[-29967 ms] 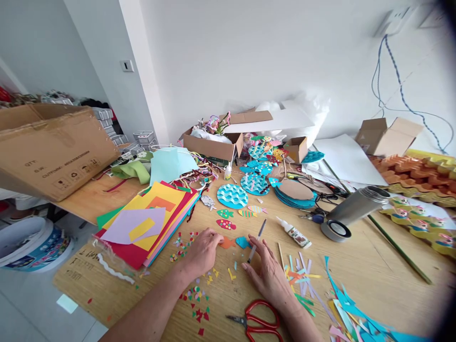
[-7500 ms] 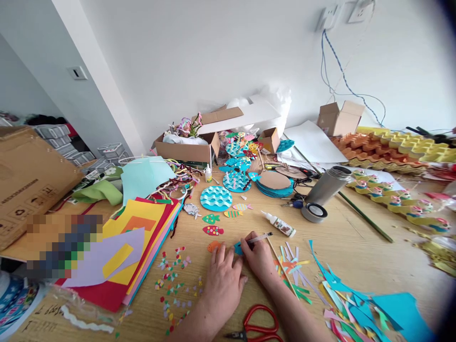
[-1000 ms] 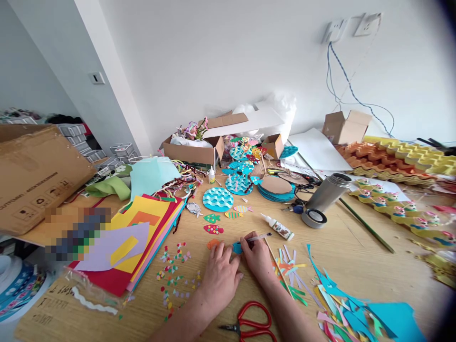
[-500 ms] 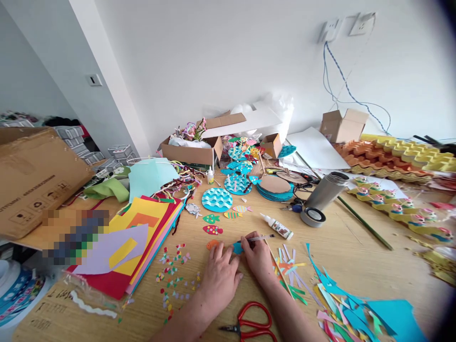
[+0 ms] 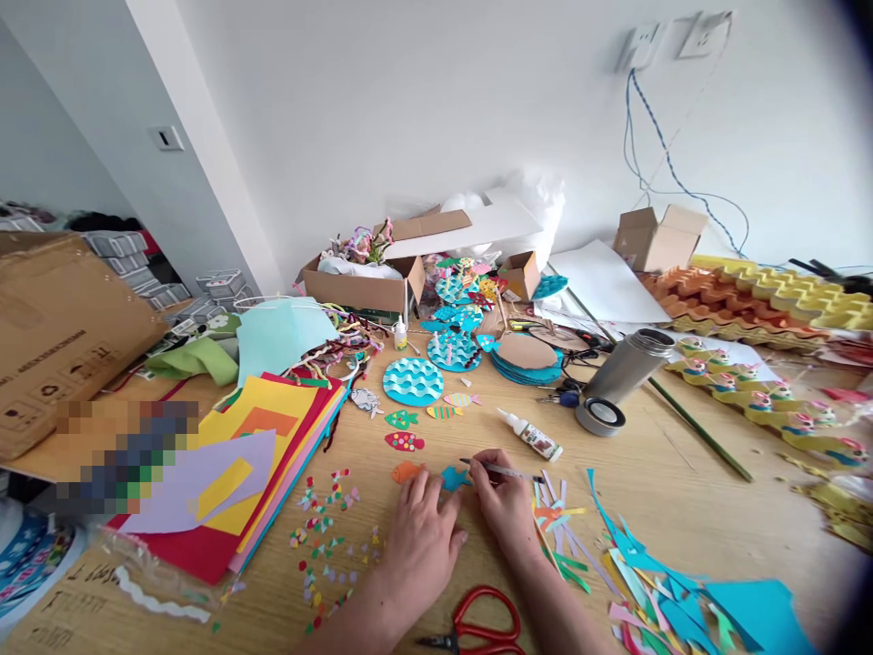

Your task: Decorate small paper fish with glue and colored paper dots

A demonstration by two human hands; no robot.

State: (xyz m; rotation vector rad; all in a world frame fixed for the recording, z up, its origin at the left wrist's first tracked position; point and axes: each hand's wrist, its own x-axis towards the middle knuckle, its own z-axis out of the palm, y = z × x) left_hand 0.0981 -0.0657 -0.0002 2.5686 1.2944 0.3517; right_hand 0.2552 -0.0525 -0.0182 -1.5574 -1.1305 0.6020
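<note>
My right hand point(image 5: 506, 502) grips a thin dark-tipped pen point(image 5: 508, 470), its tip just right of a blue paper fish point(image 5: 455, 478). Fingers spread and palm down, my left hand point(image 5: 428, 532) rests on the table, its fingertips by the blue fish and an orange paper fish point(image 5: 406, 472). Whether the fingertips press on either fish I cannot tell. Beyond them lie a red dotted fish point(image 5: 405, 441), a green fish point(image 5: 401, 418) and a striped fish point(image 5: 445, 413). Red-handled scissors point(image 5: 486, 619) lie between my forearms.
A glue bottle point(image 5: 532, 435) lies beyond my right hand. Paper scraps point(image 5: 675, 582) are strewn at right, with tiny confetti pieces point(image 5: 331, 537) at left. Coloured paper sheets point(image 5: 225, 537) are stacked farther left. A metal flask point(image 5: 626, 364) and blue wavy discs point(image 5: 413, 382) stand farther back.
My right hand has shifted right, drawing the pen away from the blue fish, which now shows more fully. The left hand stays by the fish. The view has turned slightly.
</note>
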